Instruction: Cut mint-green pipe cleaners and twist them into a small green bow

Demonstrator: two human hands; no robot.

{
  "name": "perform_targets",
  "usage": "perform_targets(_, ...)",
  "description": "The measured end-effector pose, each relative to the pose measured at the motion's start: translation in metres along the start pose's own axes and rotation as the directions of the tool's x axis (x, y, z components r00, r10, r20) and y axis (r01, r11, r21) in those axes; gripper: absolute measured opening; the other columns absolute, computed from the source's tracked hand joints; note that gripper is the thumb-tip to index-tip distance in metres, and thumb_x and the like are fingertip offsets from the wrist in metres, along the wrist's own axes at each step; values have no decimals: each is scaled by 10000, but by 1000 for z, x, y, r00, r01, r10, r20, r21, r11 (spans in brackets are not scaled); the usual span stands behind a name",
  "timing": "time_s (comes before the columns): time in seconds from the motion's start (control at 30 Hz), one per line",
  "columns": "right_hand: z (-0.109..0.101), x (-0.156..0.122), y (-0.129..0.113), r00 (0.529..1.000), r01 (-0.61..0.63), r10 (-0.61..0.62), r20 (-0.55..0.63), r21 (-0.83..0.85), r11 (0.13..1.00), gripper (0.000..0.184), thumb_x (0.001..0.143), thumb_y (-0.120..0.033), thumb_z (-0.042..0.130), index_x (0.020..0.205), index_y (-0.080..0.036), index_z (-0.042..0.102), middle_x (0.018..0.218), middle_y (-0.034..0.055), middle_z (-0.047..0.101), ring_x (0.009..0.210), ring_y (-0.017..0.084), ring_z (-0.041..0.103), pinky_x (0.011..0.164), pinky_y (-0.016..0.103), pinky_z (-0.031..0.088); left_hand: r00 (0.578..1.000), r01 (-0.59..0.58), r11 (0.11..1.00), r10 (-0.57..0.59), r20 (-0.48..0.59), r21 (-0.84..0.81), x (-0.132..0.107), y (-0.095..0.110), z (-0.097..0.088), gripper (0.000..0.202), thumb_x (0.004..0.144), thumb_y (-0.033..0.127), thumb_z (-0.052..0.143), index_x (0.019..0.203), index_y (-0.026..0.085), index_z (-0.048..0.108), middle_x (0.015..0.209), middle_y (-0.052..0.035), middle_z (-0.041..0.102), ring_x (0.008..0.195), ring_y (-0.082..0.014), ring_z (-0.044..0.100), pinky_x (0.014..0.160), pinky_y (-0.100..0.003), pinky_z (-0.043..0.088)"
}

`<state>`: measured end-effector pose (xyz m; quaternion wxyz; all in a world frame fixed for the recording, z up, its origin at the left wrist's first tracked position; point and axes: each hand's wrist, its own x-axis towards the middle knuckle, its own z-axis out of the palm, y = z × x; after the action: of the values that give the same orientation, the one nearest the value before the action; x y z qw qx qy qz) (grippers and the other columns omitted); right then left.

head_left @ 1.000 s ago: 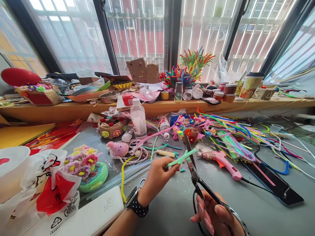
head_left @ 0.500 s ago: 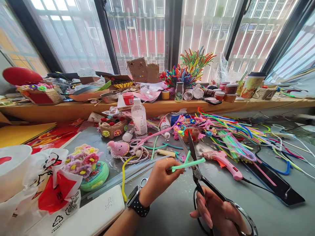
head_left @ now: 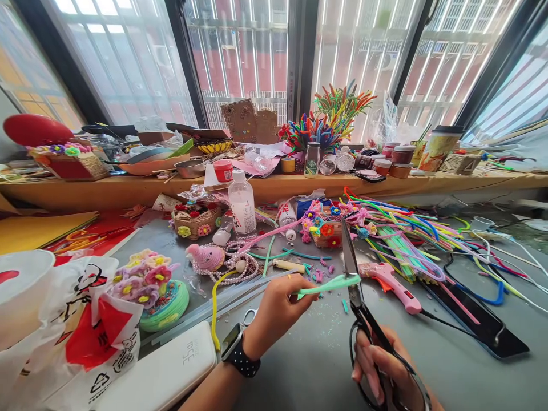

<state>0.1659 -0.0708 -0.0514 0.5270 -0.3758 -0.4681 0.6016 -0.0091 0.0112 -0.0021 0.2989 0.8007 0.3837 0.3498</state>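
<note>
My left hand (head_left: 287, 302), a watch on its wrist, pinches light green pipe cleaners (head_left: 327, 285) that stick out to the right. My right hand (head_left: 385, 365) has its fingers through the handles of black-handled scissors (head_left: 355, 279). The scissors point away from me with their blades almost together, at the free end of the pipe cleaners. Below, a short green bit (head_left: 345, 306) shows over the grey table. A pink glue gun (head_left: 391, 285) lies just right of the blades. Beyond them stands a small basket trimmed with fuzzy flowers (head_left: 327, 230).
Many coloured pipe cleaners (head_left: 398, 228) spread at the back right, near a black tablet-like slab (head_left: 479, 319). A bottle (head_left: 242, 205), a pink beaded toy (head_left: 208, 258) and a flowered green cushion-like piece (head_left: 165, 305) stand left. A white power bank (head_left: 171, 365) lies near my left forearm.
The scissors have moved a little right and their blades have closed. The upward-pointing green end now lies along the other strand. A short green bit is now visible below the blades.
</note>
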Motion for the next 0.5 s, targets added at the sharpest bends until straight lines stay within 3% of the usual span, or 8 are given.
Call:
perform_targets(0.1, -13, -3, -13, 997, -81, 81, -10, -225, 971, 366, 677, -534, 527, 625, -181, 446, 359, -59, 415, 350, 89, 424, 476, 241, 444, 998, 63, 996, -62, -24, 59, 2, -3, -4, 224, 767, 303, 495, 693, 165, 654, 642, 1, 633, 528, -98, 470, 501, -193, 327)
perform_targets(0.17, -24, -9, -25, 987, -153, 159, -27, -467, 871, 323, 680, -481, 556, 631, -181, 448, 430, -43, 451, 427, 109, 490, 485, 224, 441, 989, 138, 983, -129, -78, 124, 4, -6, -9, 253, 780, 321, 466, 707, 166, 651, 652, 0, 638, 532, -105, 488, 498, -193, 332)
perform_targets(0.27, -47, -21, -39, 984, -173, 70, -162, -818, 549, 302, 692, -446, 545, 566, -183, 465, 501, -16, 494, 484, 132, 520, 433, 205, 401, 966, 242, 929, -204, -160, 279, 5, -9, -16, 237, 791, 308, 443, 827, 198, 649, 743, -8, 664, 623, -135, 556, 549, -203, 367)
perform_targets(0.33, -66, -31, -43, 988, -150, 18, -151, -950, 275, 297, 675, -452, 552, 542, -189, 512, 499, -4, 536, 481, 150, 530, 453, 226, 408, 943, 319, 830, -227, -245, 458, 5, -11, -18, 225, 788, 283, 445, 893, 218, 634, 812, -24, 665, 699, -170, 583, 582, -227, 383)
perform_targets(0.37, -76, -36, -43, 990, -139, 14, -139, -974, 181, 269, 680, -457, 543, 601, -201, 567, 528, 1, 577, 488, 160, 545, 470, 238, 423, 932, 351, 757, -227, -281, 552, 4, -11, -18, 218, 784, 262, 449, 897, 218, 629, 831, -35, 660, 730, -189, 589, 589, -241, 388)
perform_targets(0.43, -96, -45, -42, 990, -139, -6, -139, -989, 50, 271, 684, -475, 526, 679, -225, 630, 644, 30, 659, 566, 199, 606, 493, 254, 458, 923, 382, 607, -221, -314, 697, 3, -12, -17, 202, 775, 213, 448, 863, 203, 629, 833, -56, 647, 764, -218, 593, 593, -263, 396)
perform_targets(0.5, -112, -52, -41, 988, -154, -10, -154, -987, -42, 287, 689, -479, 509, 695, -234, 659, 704, 53, 691, 594, 231, 634, 463, 269, 474, 926, 378, 515, -227, -303, 769, 2, -14, -16, 200, 771, 172, 434, 817, 187, 628, 806, -67, 637, 772, -227, 596, 594, -272, 406)
